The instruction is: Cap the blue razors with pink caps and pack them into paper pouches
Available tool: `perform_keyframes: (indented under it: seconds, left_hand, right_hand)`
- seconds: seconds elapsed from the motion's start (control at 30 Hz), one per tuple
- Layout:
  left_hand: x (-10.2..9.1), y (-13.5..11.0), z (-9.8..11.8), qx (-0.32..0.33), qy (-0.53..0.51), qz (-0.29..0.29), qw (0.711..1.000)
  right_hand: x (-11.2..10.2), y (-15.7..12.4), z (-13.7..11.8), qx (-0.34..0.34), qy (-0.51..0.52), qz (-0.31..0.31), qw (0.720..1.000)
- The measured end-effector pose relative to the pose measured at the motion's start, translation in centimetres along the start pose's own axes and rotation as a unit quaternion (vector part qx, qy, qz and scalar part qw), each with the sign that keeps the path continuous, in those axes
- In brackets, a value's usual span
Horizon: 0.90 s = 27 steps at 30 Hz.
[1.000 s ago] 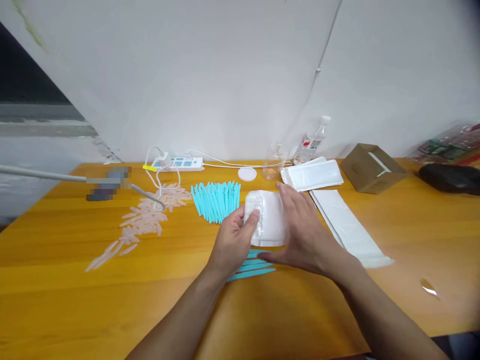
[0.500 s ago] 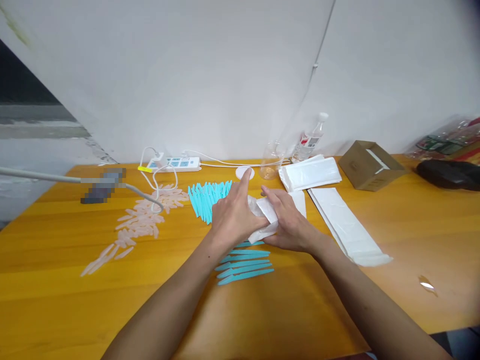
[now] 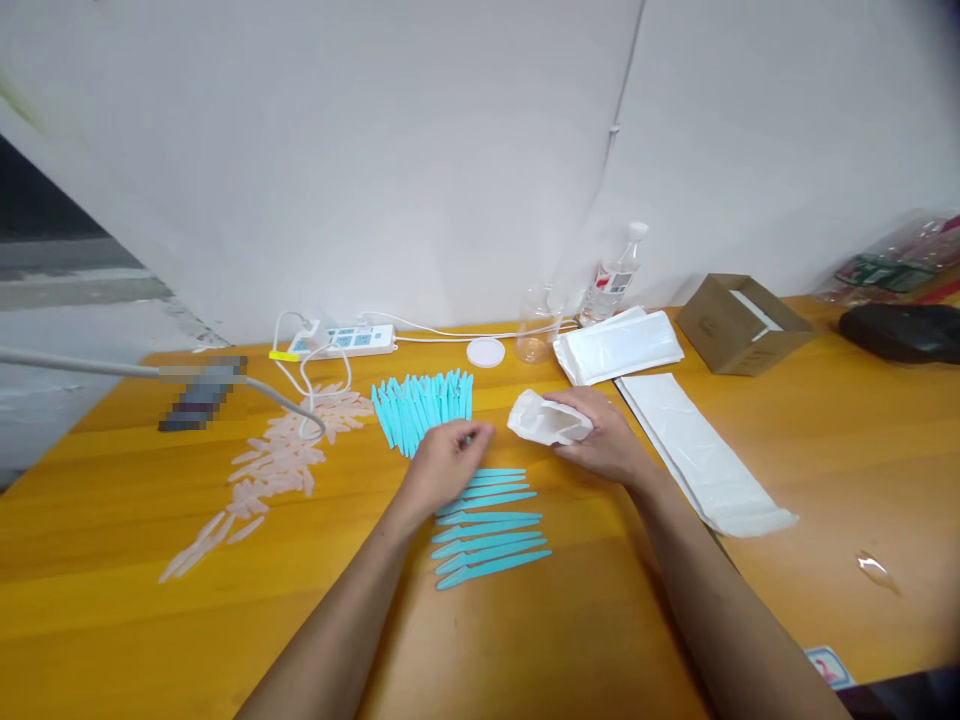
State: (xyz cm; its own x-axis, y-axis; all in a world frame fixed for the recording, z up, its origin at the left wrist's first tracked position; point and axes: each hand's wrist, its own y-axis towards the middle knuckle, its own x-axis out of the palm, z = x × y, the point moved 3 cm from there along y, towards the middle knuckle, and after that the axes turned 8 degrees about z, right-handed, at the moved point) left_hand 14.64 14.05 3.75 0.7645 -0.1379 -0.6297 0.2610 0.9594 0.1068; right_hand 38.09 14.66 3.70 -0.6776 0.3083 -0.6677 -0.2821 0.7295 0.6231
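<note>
My right hand grips a white plastic bag, whose mouth gapes towards the left. My left hand is closed with curled fingers, apart from the bag; whatever it might hold is hidden. It hovers over the upper end of a spread row of slim turquoise eyebrow razors, partly covering them. Just behind it lies a dense pile of more turquoise razors. Further left, many pale pink translucent slips are scattered on the wooden table.
Folded white bags and a long white bag lie at right. Behind stand a clear jar, a bottle and a cardboard box. A round lid, power strip and cable are at the back and left.
My left hand has come away from the bag, moving down and left to the razors while its fingers curled. The bag stays in my right hand, its mouth now wider. The view has shifted slightly.
</note>
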Motion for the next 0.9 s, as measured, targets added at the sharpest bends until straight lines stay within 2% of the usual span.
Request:
perform_keyframes:
  seconds: [0.1,0.23,0.33,0.43,0.5,0.6,0.7,0.77,0.8,0.83,0.9]
  left_hand:
    - [1.6,-0.6,-0.6,0.029,0.109,-0.058,0.992]
    - [3.0,-0.3,0.1,0.035,0.173,-0.082,0.981]
    - [2.9,0.0,0.7,0.051,0.187,-0.095,0.976]
    - [1.5,-0.7,0.8,0.067,0.186,-0.096,0.976]
    - [-0.5,-1.8,0.8,0.06,0.147,-0.056,0.986]
    - [-4.5,-3.9,0.4,0.004,-0.03,0.076,0.997]
    - [-7.5,-5.7,0.0,-0.046,-0.188,0.252,0.948]
    - [-7.9,-6.3,-0.2,-0.06,-0.217,0.349,0.91]
    - [-7.5,-6.3,-0.2,-0.065,-0.22,0.378,0.897]
    - [-6.8,-6.2,0.0,-0.069,-0.218,0.392,0.891]
    - [-4.5,-5.6,0.6,-0.074,-0.196,0.386,0.899]
  right_hand:
    - [0.2,-0.3,-0.3,0.006,0.005,-0.01,1.0]
    - [0.6,-0.7,-0.9,0.021,0.017,-0.036,0.999]
    - [0.9,-1.1,-0.4,0.035,0.016,-0.041,0.998]
    - [1.3,-1.4,0.0,0.044,0.013,-0.045,0.998]
    - [1.5,-1.4,0.0,0.047,0.013,-0.05,0.998]
    - [1.9,-1.4,-0.4,0.045,0.016,-0.06,0.997]
    - [2.3,-1.5,-1.1,0.04,0.026,-0.064,0.997]
    - [2.6,-1.5,-1.5,0.037,0.033,-0.064,0.997]
    - [2.8,-1.5,-1.7,0.036,0.036,-0.063,0.997]
    - [2.9,-1.5,-1.8,0.034,0.038,-0.06,0.997]
    - [3.1,-1.5,-2.2,0.031,0.044,-0.051,0.997]
